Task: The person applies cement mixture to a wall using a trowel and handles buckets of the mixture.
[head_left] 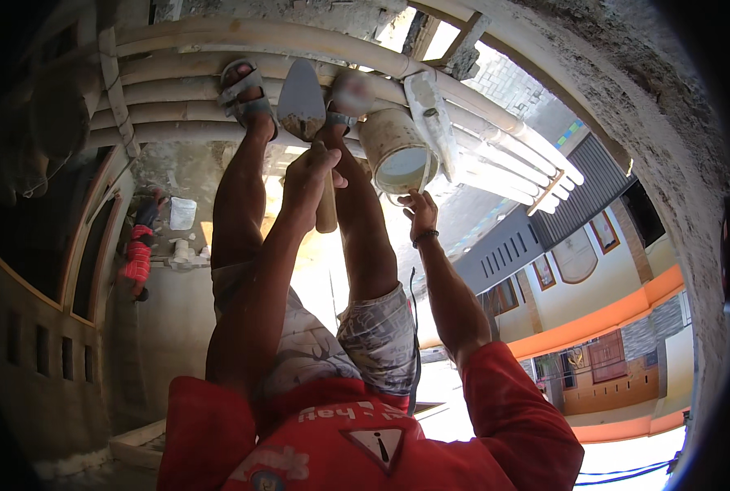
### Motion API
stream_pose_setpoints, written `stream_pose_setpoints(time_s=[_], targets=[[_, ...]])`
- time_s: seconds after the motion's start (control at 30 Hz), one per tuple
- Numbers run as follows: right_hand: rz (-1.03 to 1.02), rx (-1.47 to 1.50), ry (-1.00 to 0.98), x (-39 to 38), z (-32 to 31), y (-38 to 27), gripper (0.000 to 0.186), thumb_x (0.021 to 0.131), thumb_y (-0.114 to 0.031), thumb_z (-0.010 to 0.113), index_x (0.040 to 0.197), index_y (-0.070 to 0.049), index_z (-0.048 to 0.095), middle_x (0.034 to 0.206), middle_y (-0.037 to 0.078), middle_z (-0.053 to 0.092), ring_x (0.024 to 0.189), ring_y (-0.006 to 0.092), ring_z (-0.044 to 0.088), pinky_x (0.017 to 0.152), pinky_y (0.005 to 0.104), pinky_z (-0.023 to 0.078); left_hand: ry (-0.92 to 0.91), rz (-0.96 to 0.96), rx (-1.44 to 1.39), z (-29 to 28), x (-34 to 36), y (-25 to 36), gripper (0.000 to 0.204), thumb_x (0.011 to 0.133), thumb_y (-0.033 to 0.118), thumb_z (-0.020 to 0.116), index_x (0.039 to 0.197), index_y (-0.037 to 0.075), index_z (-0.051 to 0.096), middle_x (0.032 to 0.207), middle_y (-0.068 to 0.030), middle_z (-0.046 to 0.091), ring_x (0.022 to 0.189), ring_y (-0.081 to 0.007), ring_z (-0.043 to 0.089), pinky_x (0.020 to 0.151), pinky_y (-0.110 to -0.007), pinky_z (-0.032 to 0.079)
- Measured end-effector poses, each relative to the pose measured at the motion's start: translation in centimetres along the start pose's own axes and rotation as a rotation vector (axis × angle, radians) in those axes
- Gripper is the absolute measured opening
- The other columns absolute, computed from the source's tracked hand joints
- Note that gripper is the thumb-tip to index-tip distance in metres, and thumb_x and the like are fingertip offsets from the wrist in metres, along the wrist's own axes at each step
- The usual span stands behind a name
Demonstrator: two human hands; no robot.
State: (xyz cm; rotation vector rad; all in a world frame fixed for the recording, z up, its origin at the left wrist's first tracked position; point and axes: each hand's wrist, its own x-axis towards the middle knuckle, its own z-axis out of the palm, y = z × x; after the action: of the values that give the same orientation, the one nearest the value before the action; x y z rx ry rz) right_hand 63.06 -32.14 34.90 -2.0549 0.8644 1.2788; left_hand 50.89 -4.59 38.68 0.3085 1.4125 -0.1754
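Observation:
My left hand (306,182) is wrapped round the wooden handle of a trowel (301,94). Its pointed grey blade is directed away from me, with a brownish smear near the neck. To the right stands a dirty cream bucket (385,135), tilted toward me in this view, with pale liquid or a pale bottom showing inside. At its near rim, the curled fingers of my right hand (420,214) grip the thin bucket handle (427,173). The trowel is between my two sandalled feet, left of the bucket and apart from it.
I stand on a platform of bamboo poles (193,88). A white-splattered board (430,114) lies beside the bucket. Far below at left, a person in a red striped shirt (138,255) is near a pale sack (182,213). A rough wall (659,90) curves along the right; windows line the left.

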Motion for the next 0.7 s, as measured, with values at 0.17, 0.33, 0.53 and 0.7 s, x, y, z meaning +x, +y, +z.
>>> stream_pose_setpoints(time_s=[0.17, 0.33, 0.53, 0.7], targets=[[0.026, 0.066, 0.001, -0.2, -1.4, 0.7, 0.012, 0.087, -0.024, 0.055, 0.085, -0.012, 0.054, 0.071, 0.001, 0.058, 0.077, 0.0157, 0.059, 0.077, 0.0406, 0.045, 0.0, -0.011, 0.034, 0.2, 0.1, 0.3, 0.035, 0.08, 0.037, 0.066, 0.091, 0.005, 0.057, 0.065, -0.0062, 0.056, 0.063, -0.0182, 0.06, 0.063, -0.031, 0.045], [0.049, 0.18, 0.02, -0.9, -2.3, 1.3, 0.009, 0.087, -0.021, 0.053, 0.086, -0.012, 0.054, 0.07, -0.002, 0.049, 0.073, 0.0105, 0.055, 0.07, 0.0343, 0.048, -0.007, -0.039, 0.088, -0.1, 0.1, 0.3, 0.035, 0.079, 0.037, 0.067, 0.09, 0.005, 0.058, 0.065, -0.0062, 0.056, 0.063, -0.0187, 0.061, 0.063, -0.031, 0.045], [0.039, 0.223, 0.055, -3.8, -4.8, 1.2, 0.006, 0.086, -0.017, 0.052, 0.083, -0.012, 0.053, 0.07, -0.002, 0.048, 0.072, 0.0105, 0.055, 0.064, 0.0314, 0.047, -0.005, -0.048, 0.126, -0.2, 0.9, 0.2, 0.035, 0.079, 0.037, 0.067, 0.091, 0.005, 0.058, 0.067, -0.006, 0.057, 0.062, -0.018, 0.06, 0.062, -0.031, 0.046], [-0.03, 0.267, 0.054, -7.1, -9.9, 0.6, 0.01, 0.088, -0.02, 0.052, 0.083, -0.011, 0.052, 0.07, 0.001, 0.057, 0.068, 0.0108, 0.056, 0.06, 0.0277, 0.046, -0.029, -0.015, 0.137, 0.2, 0.5, 0.7, 0.035, 0.079, 0.036, 0.068, 0.091, 0.005, 0.058, 0.065, -0.0049, 0.056, 0.061, -0.0167, 0.061, 0.062, -0.029, 0.046]])
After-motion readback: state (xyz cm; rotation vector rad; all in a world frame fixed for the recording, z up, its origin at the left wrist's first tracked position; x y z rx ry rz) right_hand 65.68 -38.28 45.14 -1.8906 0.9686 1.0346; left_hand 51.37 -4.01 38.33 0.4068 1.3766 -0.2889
